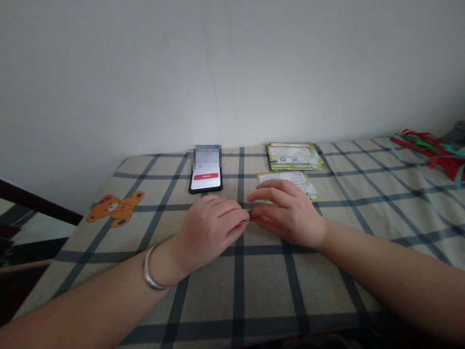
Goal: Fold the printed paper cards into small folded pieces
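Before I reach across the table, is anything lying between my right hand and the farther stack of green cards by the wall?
Yes: the nearer cards lie between your right hand and the farther stack, partly hidden by your fingers. The phone is off to the left, outside that path.

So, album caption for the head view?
Left hand and right hand close together over blue-checked beige cloth, near black rectangular phone and green printed cards.

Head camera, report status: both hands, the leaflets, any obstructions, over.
Left hand, right hand close together; anything pinched between, too hidden to name. Green leaflets nearby, nearer ones partly blocked by right hand. Smartphone beyond left hand.
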`<state>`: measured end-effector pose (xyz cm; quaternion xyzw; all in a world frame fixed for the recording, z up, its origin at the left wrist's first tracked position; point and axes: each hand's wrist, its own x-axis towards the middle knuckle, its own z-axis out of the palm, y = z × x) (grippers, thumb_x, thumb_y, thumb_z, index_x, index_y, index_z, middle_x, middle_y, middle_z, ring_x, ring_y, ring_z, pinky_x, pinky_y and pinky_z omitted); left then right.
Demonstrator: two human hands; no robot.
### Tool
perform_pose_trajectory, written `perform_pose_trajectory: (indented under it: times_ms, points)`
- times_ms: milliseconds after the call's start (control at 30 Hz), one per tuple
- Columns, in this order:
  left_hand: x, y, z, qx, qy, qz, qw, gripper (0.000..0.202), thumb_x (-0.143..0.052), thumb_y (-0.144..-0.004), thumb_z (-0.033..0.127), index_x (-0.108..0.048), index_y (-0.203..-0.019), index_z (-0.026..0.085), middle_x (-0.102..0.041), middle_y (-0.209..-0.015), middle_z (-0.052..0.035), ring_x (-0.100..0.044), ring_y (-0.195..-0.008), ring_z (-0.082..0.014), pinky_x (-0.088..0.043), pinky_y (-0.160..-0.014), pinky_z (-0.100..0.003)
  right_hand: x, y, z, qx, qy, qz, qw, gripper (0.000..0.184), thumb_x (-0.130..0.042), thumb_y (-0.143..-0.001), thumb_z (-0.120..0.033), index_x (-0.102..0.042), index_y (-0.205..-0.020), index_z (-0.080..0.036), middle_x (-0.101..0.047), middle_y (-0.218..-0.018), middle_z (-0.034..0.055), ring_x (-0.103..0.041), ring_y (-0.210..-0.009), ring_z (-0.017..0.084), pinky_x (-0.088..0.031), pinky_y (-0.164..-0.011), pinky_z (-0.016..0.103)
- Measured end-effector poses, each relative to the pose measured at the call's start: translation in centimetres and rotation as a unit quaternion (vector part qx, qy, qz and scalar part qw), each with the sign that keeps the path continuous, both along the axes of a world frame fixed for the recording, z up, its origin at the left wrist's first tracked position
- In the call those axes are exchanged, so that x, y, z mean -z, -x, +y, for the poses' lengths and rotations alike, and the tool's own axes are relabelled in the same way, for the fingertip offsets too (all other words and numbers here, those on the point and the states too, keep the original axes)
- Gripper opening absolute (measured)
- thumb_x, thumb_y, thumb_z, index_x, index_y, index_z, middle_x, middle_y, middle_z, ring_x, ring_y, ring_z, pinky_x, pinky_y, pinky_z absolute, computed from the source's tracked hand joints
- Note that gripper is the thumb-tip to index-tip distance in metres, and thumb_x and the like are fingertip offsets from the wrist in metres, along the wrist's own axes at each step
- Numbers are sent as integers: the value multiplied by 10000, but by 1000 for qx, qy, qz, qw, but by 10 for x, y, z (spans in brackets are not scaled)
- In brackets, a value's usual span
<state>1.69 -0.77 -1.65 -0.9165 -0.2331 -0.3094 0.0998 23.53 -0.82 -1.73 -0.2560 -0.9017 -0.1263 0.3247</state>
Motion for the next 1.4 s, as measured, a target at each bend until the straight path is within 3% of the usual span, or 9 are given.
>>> perform_pose_trajectory:
  times_ms: [667, 1400]
  points:
    - [0, -3, 1, -1, 3, -26, 1000, 123, -565, -867, 154, -606, -753, 171, -680, -751, 4, -622, -697, -154, -471, -660, -305, 2, 10, -8, 28, 84, 58, 994, 34, -613, -802, -179, -637, -813, -200, -628, -1130, 56, -562, -998, 214, -456, -879, 375]
    - [1, -1, 2, -26, 47, -41, 998, 107, -574, -847, 160, -627, -756, 179, -678, -730, 1, -624, -704, -158, -489, -691, -305, 6, 7, -1, 62, 63, 32, 996, 48, -619, -793, -173, -633, -819, -212, -645, -1128, 41, -560, -1006, 224, -455, -874, 384]
